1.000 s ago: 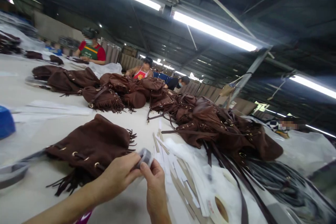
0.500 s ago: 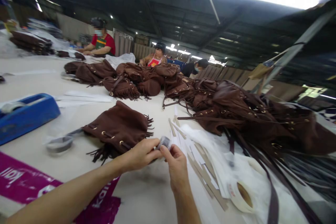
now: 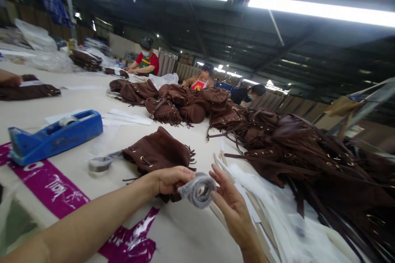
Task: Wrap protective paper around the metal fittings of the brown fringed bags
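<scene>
My left hand point(image 3: 173, 178) pinches a coiled strap point(image 3: 197, 191) wrapped in greyish plastic film, its spiral end turned towards me. Beside the coil my right hand point(image 3: 231, 203) is open, fingers apart, the fingertips close to its right edge; whether they touch it I cannot tell. Just behind my left hand lies a dark brown fringed drawstring bag point(image 3: 160, 148) with gold eyelets, partly hidden by that hand. From the bag's left side a wrapped strap leads to a second coil point(image 3: 100, 165) resting on the table.
A blue tape dispenser point(image 3: 58, 135) stands at the left over purple printed plastic point(image 3: 58, 191). Brown bags point(image 3: 277, 139) are heaped across the back and right. White wrapping point(image 3: 271, 201) and card strips lie right. Co-workers point(image 3: 143, 61) sit beyond; another person's hand point(image 3: 9, 78) shows far left.
My right hand has let go of the coil and opened. The coil, still in my left hand, now shows its spiral side. The view has swung left.
</scene>
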Demonstrator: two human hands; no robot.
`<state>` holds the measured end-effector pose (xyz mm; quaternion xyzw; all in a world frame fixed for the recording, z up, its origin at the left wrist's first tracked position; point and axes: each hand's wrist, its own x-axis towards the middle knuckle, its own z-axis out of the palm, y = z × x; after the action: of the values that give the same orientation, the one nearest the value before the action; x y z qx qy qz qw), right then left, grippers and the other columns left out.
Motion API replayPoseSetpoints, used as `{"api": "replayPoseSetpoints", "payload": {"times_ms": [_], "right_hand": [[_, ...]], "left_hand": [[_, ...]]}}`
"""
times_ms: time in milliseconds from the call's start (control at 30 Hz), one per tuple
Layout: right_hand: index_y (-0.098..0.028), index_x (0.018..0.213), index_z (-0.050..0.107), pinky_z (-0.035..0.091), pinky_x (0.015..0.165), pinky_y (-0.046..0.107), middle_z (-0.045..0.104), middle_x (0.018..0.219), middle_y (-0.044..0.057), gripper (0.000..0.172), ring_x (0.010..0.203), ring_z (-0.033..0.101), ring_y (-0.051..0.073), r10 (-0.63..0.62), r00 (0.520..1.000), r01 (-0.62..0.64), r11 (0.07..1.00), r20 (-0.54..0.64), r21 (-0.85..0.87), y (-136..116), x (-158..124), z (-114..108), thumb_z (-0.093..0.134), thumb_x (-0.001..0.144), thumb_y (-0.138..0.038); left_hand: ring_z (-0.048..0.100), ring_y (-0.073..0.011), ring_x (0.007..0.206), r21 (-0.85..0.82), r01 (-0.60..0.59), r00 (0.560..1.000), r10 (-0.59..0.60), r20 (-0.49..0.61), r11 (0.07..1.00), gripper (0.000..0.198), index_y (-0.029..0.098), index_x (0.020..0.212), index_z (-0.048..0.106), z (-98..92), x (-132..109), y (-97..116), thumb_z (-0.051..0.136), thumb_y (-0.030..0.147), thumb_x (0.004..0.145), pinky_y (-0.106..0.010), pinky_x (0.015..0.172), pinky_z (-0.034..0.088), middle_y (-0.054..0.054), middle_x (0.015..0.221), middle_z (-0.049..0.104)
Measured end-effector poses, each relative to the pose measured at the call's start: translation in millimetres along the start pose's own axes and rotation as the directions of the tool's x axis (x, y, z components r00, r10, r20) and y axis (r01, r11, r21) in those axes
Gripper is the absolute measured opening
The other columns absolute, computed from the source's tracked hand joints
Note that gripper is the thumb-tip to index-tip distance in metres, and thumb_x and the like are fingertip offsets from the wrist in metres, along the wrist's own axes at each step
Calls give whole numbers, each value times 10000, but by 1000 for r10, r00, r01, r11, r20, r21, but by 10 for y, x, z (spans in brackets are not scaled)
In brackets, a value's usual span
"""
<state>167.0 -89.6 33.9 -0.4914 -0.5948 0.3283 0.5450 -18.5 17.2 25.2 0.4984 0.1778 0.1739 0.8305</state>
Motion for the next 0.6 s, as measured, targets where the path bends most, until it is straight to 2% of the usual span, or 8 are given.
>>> {"api": "replayPoseSetpoints", "payload": {"times_ms": [67,133,200,300,400,467,533,600], "right_hand": [[-284,1240,610,388,1030,440,541,1364,61,436,1276,452,273,-29,983,61,983,179,-175,-222,75,7,613,808,-230],[-289,1185,654,375,1039,438,622,1260,55,439,1201,521,268,-29,936,142,943,351,-301,-435,151,55,603,772,-149],[-287,1162,666,431,972,414,671,1159,55,475,1083,588,262,8,903,149,932,429,-331,-574,208,108,624,722,-115],[-222,1053,681,515,729,339,708,919,63,313,843,639,232,198,919,-109,958,340,-264,-603,219,136,669,740,-241],[-180,869,634,425,526,233,624,657,1,260,597,550,142,412,840,-373,911,353,-175,-487,108,121,668,774,-421],[-177,838,598,359,508,205,588,617,-27,300,558,495,108,456,772,-447,885,444,-132,-389,-34,140,712,743,-438],[-180,876,579,359,541,209,612,641,-23,336,579,521,111,460,725,-503,862,514,-62,-305,-202,198,748,719,-425],[-189,962,576,421,625,252,663,721,8,392,662,593,152,458,698,-561,828,551,23,-246,-354,286,761,709,-424]], "left_hand": [[214,-34,402,20,75,995,-76,70,997,439,140,584,487,-40,13,4,827,416,541,-211,408,110,79,461,357],[245,-39,386,42,125,984,-129,123,991,426,140,564,505,-90,28,1,834,406,515,-203,395,131,76,438,367],[260,-40,370,55,159,972,-166,168,986,418,137,547,527,-134,26,6,847,401,495,-196,382,142,71,420,375],[361,-65,385,134,219,932,-248,265,966,386,127,638,615,-132,-26,53,859,394,505,-188,373,222,35,487,491],[526,-123,507,358,233,833,-376,406,904,339,145,720,656,-16,-105,110,851,355,540,-225,467,407,14,628,610],[566,-148,576,498,179,754,-444,485,848,295,148,658,652,88,-142,118,851,324,530,-248,545,465,23,640,620],[582,-171,610,580,125,696,-488,527,805,275,148,595,652,168,-146,93,859,295,491,-259,573,485,31,610,603],[589,-187,605,603,100,715,-478,510,792,259,151,568,657,202,-100,53,862,269,465,-263,543,489,37,582,579]]}}
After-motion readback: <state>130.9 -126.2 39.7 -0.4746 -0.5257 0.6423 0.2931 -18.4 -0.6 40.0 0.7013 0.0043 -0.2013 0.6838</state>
